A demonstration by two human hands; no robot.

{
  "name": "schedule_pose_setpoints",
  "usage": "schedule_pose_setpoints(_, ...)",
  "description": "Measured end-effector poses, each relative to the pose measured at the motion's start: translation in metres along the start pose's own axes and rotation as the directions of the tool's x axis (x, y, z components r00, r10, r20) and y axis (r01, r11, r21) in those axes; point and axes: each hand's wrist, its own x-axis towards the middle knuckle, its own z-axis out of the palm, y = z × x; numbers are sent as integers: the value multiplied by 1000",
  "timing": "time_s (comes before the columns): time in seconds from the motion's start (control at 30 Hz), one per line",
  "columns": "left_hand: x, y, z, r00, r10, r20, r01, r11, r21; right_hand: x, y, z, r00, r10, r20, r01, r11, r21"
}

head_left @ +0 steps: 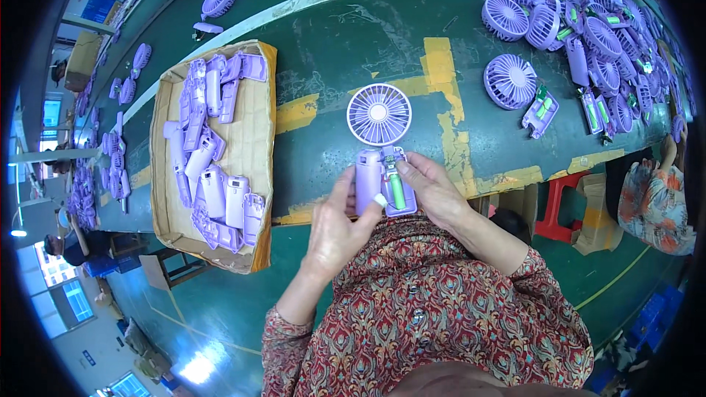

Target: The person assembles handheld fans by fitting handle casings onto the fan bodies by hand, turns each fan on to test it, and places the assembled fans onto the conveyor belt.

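A purple handheld fan lies at the table's front edge, its round slatted head [378, 114] pointing away from me. Its open handle half [401, 204] shows a green cylindrical battery [398, 190] and a small circuit board [390, 159]. My right hand [434, 187] grips this handle half from the right, thumb near the board. Closed on the left edge of a smooth purple handle cover [368, 180], my left hand [334, 224] holds it beside the open half. Something small and white [380, 199] shows at the left thumb's tip; I cannot tell what it is.
At my left stands a shallow cardboard box [266, 154] of purple handle covers [213, 191]. A large heap of purple fans [610, 51] covers the right side, one fan [510, 82] lying apart. Beyond the pale strip lie more fans [219, 1]. Another person's arm [668, 153] reaches in at the far right.
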Motion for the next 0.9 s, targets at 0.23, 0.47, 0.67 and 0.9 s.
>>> schedule_pose_setpoints(0.23,-1,7,17,998,65,-28,-61,989,136,-1,2,-1,999,-47,6,47,999,-3)
schedule_pose_setpoints(0.47,-2,3,24,981,179,-70,-151,943,296,-5,-1,-1,995,-71,73,80,988,-129)
schedule_pose_setpoints(0.67,-7,2,25,973,219,-78,-179,920,348,-7,-1,0,993,-9,116,15,998,-53)
schedule_pose_setpoints(0.9,-9,3,27,958,261,-121,-201,910,363,-7,-1,-2,989,23,144,-26,1000,16)
